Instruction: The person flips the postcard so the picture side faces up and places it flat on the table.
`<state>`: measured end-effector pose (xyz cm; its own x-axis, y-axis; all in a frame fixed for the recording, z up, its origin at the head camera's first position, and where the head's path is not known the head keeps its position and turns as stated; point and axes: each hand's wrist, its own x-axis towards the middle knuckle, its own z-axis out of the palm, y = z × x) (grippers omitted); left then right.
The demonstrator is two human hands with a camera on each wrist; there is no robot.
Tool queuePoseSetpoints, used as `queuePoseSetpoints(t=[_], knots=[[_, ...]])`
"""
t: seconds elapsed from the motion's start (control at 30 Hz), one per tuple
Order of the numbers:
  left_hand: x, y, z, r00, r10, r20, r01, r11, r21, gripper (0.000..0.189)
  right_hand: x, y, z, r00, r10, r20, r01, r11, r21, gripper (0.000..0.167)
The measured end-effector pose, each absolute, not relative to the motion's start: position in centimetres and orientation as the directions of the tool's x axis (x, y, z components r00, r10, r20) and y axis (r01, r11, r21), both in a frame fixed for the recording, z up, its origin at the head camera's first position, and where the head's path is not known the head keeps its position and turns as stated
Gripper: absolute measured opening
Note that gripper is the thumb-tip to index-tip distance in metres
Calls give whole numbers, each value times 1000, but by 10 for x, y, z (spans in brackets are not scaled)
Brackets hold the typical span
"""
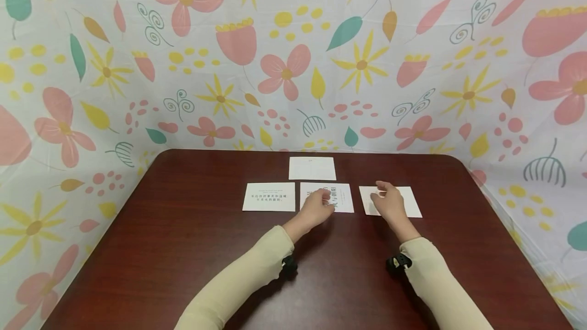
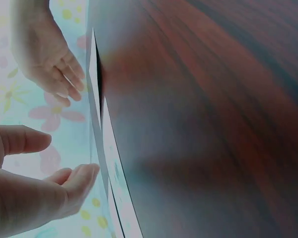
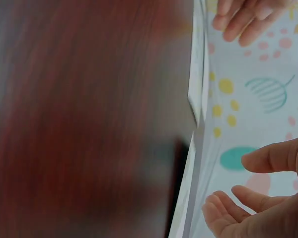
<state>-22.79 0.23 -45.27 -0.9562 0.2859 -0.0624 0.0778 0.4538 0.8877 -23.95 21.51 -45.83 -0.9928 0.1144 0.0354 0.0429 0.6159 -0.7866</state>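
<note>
My left hand (image 1: 314, 209) hovers above the middle card (image 1: 345, 198), a white one with large dark characters, and covers part of it. Over to the right, my right hand (image 1: 390, 202) is held above another white card (image 1: 411, 200), whose visible face looks nearly plain. Both wrist views show air between the fingers and the cards. In the left wrist view the thumb and fingers (image 2: 74, 191) stand apart, loosely bent, with nothing between them. The right wrist view shows the right thumb (image 3: 270, 157) likewise spread from its fingers, holding nothing.
A white card with small printed lines (image 1: 269, 197) lies left of the middle one. Behind them sits a mostly blank card (image 1: 312, 169), near the far edge of the dark red wooden table (image 1: 206, 264). Flower-patterned cloth (image 1: 284, 29) hangs around the table.
</note>
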Motion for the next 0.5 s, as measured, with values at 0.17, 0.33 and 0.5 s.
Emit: queuePoseSetpoints(t=[0.17,0.33,0.5], knots=[[-230,25,-451,-943,326,-62,82,411,908,48,-241,238,-456,-988,149,36,73,662,-746,52],[-232,44,-447,-933,349,-88,55,378,924,51,-240,260,-456,-984,174,-27,141,688,-712,58],[-232,59,-450,-917,373,-138,-6,335,942,53,-236,278,-455,-981,161,-106,190,717,-671,65]])
